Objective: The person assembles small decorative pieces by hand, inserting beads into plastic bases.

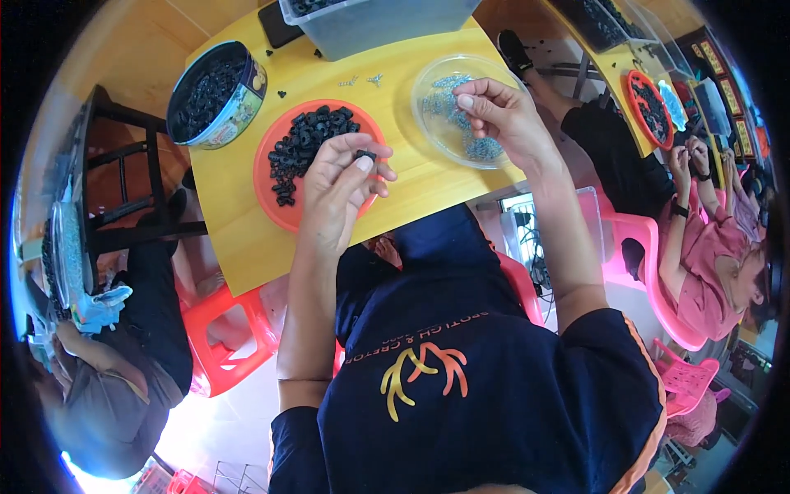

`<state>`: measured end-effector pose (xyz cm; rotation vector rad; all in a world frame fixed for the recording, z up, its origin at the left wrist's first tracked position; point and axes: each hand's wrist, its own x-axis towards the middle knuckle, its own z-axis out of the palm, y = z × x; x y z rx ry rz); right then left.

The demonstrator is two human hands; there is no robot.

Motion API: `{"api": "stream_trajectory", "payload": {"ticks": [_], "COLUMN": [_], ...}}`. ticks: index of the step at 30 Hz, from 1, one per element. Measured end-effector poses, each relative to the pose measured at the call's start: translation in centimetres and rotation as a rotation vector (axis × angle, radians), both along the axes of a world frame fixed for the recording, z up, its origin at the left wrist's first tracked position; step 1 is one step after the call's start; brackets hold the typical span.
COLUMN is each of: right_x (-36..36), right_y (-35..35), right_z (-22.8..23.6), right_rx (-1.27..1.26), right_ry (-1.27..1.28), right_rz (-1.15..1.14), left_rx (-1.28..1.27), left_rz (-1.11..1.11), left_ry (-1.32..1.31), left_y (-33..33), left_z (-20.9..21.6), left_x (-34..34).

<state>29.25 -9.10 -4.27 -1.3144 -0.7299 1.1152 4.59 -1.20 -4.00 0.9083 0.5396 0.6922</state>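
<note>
My left hand point(336, 185) is above the edge of a round red-orange tray point(265, 191), pinching a small black plastic part point(364, 154) between thumb and fingers. Loose black parts point(309, 136) of the same sort are heaped in that tray. Over a round clear plastic tub point(421, 136), my right hand point(512, 119) has thumb and forefinger pressed together. Whatever they hold, if anything, is too small to make out. Many tiny silvery metal pieces point(481, 150), perhaps screws, lie spread inside the tub.
A round tin point(239, 123) full of black parts stands at the yellow table's point(239, 239) left. At the back are a grey plastic bin point(387, 33) and a few loose metal pieces point(374, 80). People sit on both sides; a red stool point(218, 375) is at left, a pink chair point(654, 284) at right.
</note>
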Motion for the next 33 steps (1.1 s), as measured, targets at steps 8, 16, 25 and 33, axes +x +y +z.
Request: {"api": "stream_trajectory", "payload": {"ticks": [8,16,25,33], "right_x": [-1.2,-1.4,-1.6,-2.0], "right_y": [-0.7,-1.2,-1.1,-0.8], "right_z": [1.2,2.1,2.3,1.5], "right_rx": [0.143,0.201,0.199,0.297], "right_ry": [0.354,0.403,0.287,0.165], "right_rz": [0.038,0.010,-0.063,-0.125], "left_rx": [0.230,0.519,0.592,0.024], "left_rz": [-0.049,-0.055,-0.051,-0.302], "left_ry": [0.165,0.202,0.227,0.086], "left_y": [-0.3,-1.1,0.0,0.4], "left_z": [1.1,2.1,2.1,2.3], "left_x": [4.3,7.5,8.1,8.0]}}
